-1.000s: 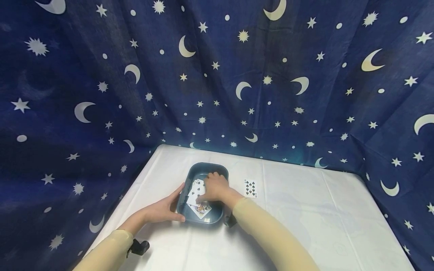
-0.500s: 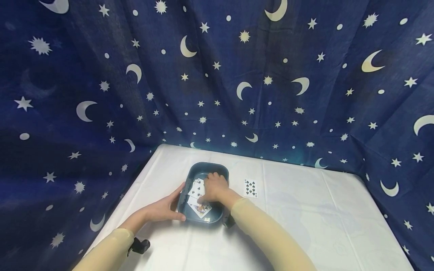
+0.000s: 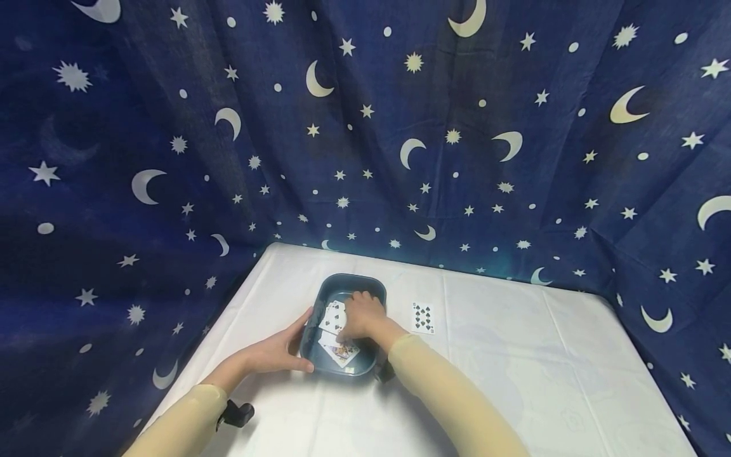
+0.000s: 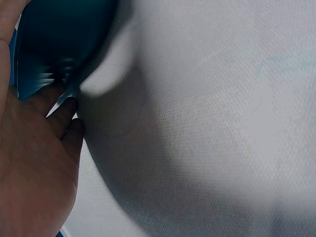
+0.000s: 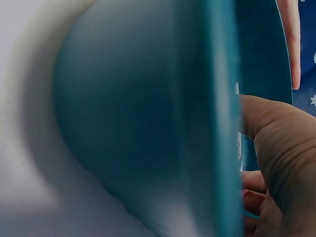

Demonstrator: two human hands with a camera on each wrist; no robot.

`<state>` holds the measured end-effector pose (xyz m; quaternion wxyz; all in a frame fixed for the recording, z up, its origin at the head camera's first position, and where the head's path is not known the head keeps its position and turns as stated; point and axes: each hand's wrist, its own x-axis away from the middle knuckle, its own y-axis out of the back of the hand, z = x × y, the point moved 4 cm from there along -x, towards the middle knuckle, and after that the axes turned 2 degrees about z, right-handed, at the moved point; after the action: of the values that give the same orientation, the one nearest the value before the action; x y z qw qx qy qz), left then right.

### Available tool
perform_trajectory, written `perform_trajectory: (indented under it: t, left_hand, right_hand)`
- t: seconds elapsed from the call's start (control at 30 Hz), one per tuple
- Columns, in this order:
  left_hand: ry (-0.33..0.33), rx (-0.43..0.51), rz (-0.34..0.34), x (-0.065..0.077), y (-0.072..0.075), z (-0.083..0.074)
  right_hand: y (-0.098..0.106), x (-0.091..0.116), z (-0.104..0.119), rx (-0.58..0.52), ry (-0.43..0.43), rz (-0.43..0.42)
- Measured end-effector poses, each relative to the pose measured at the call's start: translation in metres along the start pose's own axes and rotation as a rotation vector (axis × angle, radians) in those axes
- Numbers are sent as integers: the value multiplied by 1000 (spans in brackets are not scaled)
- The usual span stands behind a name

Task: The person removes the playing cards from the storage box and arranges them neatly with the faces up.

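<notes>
A dark blue-green plastic bin point(image 3: 361, 370) sits on the white-covered table. Inside it lie several overlapping playing cards: a spade card point(image 3: 333, 316) on top and a face card point(image 3: 344, 354) below. My left hand point(image 3: 274, 353) rests against the bin's left wall, thumb and fingers spread and fairly straight. My right hand point(image 3: 365, 317) reaches into the bin, fingers bent over the right side of the cards and the thumb at the spade card's lower edge. Its fingertips are hidden in the head view. In the right wrist view the bin's wall covers most of the cards.
Right of the bin, a ten of spades point(image 3: 423, 318) lies face up on the white table cover point(image 3: 514, 355). A dark blue curtain point(image 3: 365, 127) with moons and stars hangs behind the table and along its sides. Black wrist mounts point(image 3: 237, 414) sit at both forearms.
The spade card has shifted up the bin under my right hand, and more of the cards beneath shows. Both hands stay almost where they were.
</notes>
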<state>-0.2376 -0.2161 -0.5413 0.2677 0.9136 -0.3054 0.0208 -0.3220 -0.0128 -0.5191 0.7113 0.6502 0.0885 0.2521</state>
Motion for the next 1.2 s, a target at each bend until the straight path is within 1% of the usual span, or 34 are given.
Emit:
perform_trajectory:
  t: [0.1,0.27,0.5,0.7,0.77,0.87,0.97,1.07,1.2]
  left_hand:
    - [-1,5,6,0,0,0]
    - [-7,-9,-1,-1,1,1]
    - [-1,-14,-5,-1,0,2]
    - [-2,-20,-9,0,0,1]
    - [-2,-21,-9,0,0,0]
    - [-5,-12,-5,1,-1,-1]
    - [-11,6,0,1,-2,-2]
    - [-14,10,-3,2,-2,-3]
    - [-6,-5,-16,2,-1,-3]
  right_hand:
    - [-1,-2,-1,-20,-11,9]
    - [2,1,0,-33,-23,21]
    - [6,5,2,-25,-15,2]
    - [5,5,2,-26,-18,-4]
    - [5,4,1,-27,-11,-11]
    - [6,4,-2,-24,24,-26]
    - [16,9,-8,-34,72,-51]
    - [33,20,-18,-75,108,-88]
    - [56,37,-39,-159,129,-140]
